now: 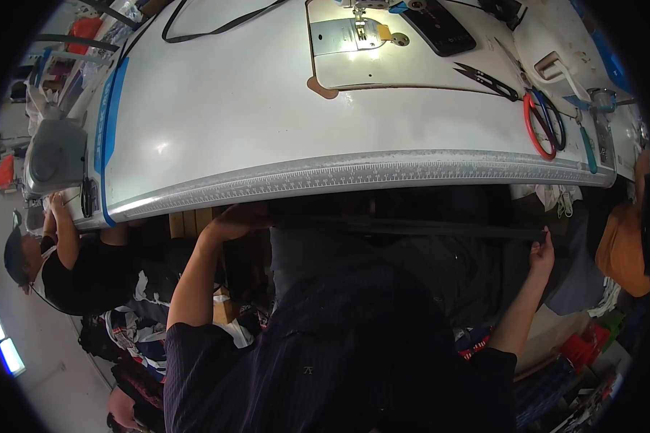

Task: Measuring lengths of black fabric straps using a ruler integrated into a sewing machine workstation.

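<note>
Below the table's front edge, my right hand (pixel 543 253) grips the end of a dark fabric strip (pixel 439 226), which stretches across my lap towards my left hand (pixel 244 221). The fingers of my left hand are in shadow, partly under the table edge, so their hold cannot be made out. Dark cloth lies over my lap. Above, on the white sewing table (pixel 222 119), the lit presser foot (pixel 361 30) of a sewing machine stands over its needle plate (pixel 336 38).
Black thread snips (pixel 487 81), scissors with red and blue handles (pixel 541 122) and a black phone (pixel 439 27) lie at the table's right. A printed ruler (pixel 325 176) runs along the front edge. A co-worker (pixel 92 276) sits at the left; orange cloth (pixel 625 249) hangs at the right.
</note>
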The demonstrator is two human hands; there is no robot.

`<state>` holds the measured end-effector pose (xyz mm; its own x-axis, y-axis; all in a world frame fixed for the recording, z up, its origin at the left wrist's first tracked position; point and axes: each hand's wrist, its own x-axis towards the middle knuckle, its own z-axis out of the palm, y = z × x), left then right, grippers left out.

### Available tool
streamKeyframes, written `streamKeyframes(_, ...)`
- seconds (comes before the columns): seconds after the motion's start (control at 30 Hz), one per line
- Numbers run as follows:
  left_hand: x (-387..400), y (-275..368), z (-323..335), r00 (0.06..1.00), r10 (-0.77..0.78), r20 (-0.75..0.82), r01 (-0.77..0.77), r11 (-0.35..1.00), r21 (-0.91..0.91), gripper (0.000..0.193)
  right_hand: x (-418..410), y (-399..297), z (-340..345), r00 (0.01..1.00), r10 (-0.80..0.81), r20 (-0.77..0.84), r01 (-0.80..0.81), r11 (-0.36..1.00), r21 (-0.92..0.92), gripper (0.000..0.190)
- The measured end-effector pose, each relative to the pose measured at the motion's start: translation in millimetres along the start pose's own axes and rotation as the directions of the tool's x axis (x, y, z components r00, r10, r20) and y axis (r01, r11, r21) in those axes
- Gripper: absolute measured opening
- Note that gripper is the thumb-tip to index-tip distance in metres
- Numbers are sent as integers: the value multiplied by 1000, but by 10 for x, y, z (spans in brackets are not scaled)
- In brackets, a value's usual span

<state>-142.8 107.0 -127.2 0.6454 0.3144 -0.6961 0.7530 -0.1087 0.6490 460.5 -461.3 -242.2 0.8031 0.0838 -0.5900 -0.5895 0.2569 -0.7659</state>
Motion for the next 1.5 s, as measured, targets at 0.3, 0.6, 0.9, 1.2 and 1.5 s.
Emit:
streamKeyframes(0.3,-153,109,30,994,99,-52,-75,935,347,31,29,-27,-53,1000,5,-9,-5,1000,-17,27)
streamKeyframes(0.6,-223,227,209,967,71,-244,12,947,322,31,-38,10,0,1000,5,-14,-5,1000,-4,25)
streamKeyframes(0.9,-244,144,268,917,318,-240,-201,889,411,13,-13,-82,-35,1000,-19,-24,18,1000,-24,25)
streamKeyframes(1.2,-182,-8,339,896,277,-347,-188,945,268,12,28,-136,-25,1000,-19,-10,19,999,-27,25)
streamKeyframes(1.5,-193,86,332,898,319,-303,-195,906,377,15,58,-152,-25,1000,-17,18,18,999,-40,26)
